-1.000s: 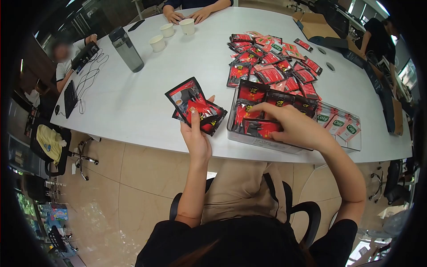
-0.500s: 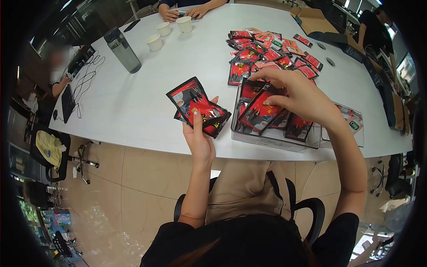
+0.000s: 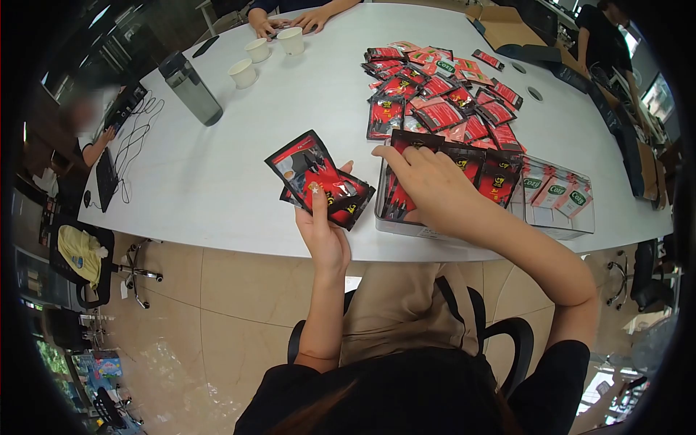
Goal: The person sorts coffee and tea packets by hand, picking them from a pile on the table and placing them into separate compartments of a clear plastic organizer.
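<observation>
My left hand is closed around a few red-and-black coffee sachets, fanned out left of the box with the thumb on top. My right hand reaches into a clear plastic box at the table's front edge. Its thumb and fingers close round a red-and-black sachet at the box's left end; the fingertips are partly hidden. More such sachets stand in the large compartment. Pink-and-white Cozy packets lie in the right compartment.
Behind the box spreads a pile of loose red and pink sachets. A grey bottle and paper cups stand on the white table. An opened cardboard box lies at the far right. Other people are around the table.
My right hand has moved left and lower over the box, and the sachets there now stand more upright in a row. My left hand keeps its sachets nearly still.
</observation>
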The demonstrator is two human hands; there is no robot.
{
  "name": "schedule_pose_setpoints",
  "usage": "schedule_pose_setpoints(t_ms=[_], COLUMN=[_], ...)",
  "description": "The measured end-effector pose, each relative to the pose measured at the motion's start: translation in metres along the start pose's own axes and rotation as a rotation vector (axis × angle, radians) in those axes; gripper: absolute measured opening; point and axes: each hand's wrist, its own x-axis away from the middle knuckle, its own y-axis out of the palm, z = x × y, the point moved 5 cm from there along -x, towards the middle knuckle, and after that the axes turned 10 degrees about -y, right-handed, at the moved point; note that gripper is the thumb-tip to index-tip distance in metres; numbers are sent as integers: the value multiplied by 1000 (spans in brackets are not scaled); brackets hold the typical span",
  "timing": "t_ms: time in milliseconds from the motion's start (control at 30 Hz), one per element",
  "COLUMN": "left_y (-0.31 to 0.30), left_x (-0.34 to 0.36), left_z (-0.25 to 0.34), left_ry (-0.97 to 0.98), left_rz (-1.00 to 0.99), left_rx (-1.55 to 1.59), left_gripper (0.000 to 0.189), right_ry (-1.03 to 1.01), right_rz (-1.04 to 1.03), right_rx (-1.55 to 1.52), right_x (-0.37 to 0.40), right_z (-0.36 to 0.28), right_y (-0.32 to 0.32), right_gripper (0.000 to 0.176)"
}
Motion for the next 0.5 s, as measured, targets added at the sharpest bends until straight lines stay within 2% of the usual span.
schedule_pose_setpoints(t_ms=[167,267,367,500], left_y=[-1,-1,-1,-1], left_x=[0,0,0,0], left_z=[0,0,0,-1], left_ry=[21,16,18,28], left_rz=[5,4,4,0], left_rx=[15,12,3,-3], left_gripper=[44,44,44,44], right_ry=[33,6,-23,-91], right_rz=[13,75,213,292], right_rx=[3,234,350,439], right_x=[-1,0,-2,-3], right_z=[-4,-7,-1,-1], right_y=[-5,-9,-11,-7], right_gripper=[98,97,84,72])
